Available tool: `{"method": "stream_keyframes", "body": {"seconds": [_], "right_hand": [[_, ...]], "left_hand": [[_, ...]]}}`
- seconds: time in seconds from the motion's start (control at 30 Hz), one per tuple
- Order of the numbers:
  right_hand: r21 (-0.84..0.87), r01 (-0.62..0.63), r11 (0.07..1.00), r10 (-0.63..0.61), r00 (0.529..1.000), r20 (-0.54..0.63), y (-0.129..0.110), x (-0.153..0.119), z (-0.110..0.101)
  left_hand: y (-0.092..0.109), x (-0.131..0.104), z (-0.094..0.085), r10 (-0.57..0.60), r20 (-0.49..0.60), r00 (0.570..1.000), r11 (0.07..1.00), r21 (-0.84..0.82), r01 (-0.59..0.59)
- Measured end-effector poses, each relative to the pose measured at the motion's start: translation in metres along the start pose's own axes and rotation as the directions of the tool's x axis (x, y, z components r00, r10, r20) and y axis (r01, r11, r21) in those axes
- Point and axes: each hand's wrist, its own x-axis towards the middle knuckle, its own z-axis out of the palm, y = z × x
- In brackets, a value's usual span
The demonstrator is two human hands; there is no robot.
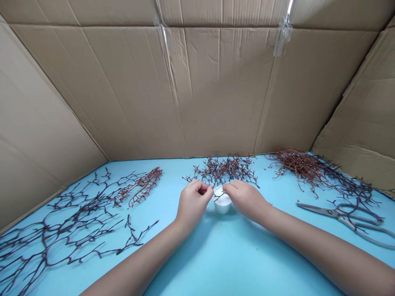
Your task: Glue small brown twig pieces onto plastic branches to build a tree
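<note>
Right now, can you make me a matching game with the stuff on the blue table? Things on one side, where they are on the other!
Things:
1. scissors
2. white cup
3. big dark branches
4. left hand

Places:
A. spread over the table's left side
B. between the two hands
C. far right, near the table edge
D. just left of the cup

Pairs: 1-C, 2-B, 3-A, 4-D

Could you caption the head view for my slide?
Both hands pinch a thin twig over a white cup.
</note>
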Motion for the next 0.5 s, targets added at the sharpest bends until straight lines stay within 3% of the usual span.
{"method": "stream_keyframes", "body": {"seconds": [0.27, 0.4, 0.5], "right_hand": [[0.302, -0.129, 0.945, 0.14, 0.99, -0.015, 0.003, 0.001, 0.0], [0.5, -0.237, 0.833, 0.276, 0.961, -0.004, 0.007, -0.001, -0.005], [0.647, -0.312, 0.696, 0.387, 0.922, 0.029, 0.011, -0.002, -0.007]], "left_hand": [[-0.001, 0.0, 0.0, -0.002, -0.005, 1.0, 1.0, -0.018, 0.002], [0.0, 0.0, 0.0, -0.027, -0.023, 0.999, 0.998, -0.061, 0.026], [0.005, 0.0, -0.002, -0.065, -0.032, 0.997, 0.992, -0.113, 0.061]]}}
